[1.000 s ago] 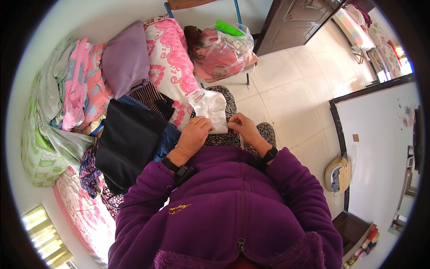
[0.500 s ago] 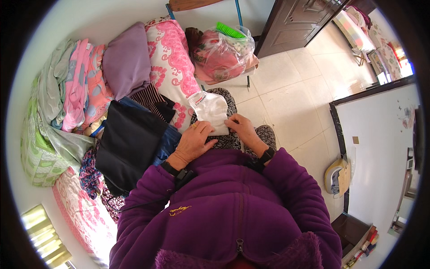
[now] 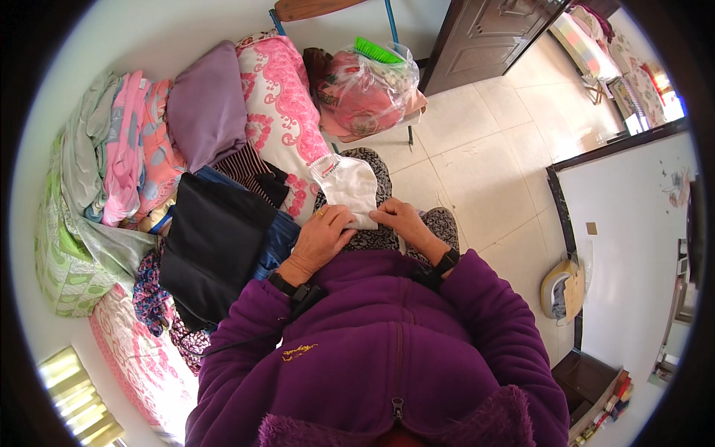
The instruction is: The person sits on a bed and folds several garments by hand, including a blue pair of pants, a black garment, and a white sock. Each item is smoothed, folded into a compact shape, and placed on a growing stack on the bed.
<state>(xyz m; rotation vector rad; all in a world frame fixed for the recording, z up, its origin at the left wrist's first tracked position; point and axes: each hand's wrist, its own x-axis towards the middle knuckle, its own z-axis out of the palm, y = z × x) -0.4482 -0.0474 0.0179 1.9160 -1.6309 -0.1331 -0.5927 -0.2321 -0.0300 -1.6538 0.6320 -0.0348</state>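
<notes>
A white sock (image 3: 348,182) lies flat across my thigh, its ribbed cuff with small red marks toward the far left. My left hand (image 3: 322,237) pinches its near end from the left, thumb and fingers together. From the right, my right hand (image 3: 406,223) grips the lower right corner of the same sock between thumb and fingertips. Under it are my black-and-white patterned trousers (image 3: 372,240). Close to my left forearm are a folded black garment (image 3: 216,242) and blue jeans (image 3: 279,242).
Folded clothes, a purple cloth (image 3: 211,104) and a striped garment (image 3: 246,167) among them, lie on a pink floral bed (image 3: 279,104). Beyond stands a chair (image 3: 372,132) bearing a clear bag (image 3: 365,89) and green brush (image 3: 377,51). Tiled floor (image 3: 484,171) stretches right toward a dark door (image 3: 495,41).
My right hand has drawn slightly left and closer to my left hand at the sock's near end. The sock has shifted a little left and its near end looks narrower.
</notes>
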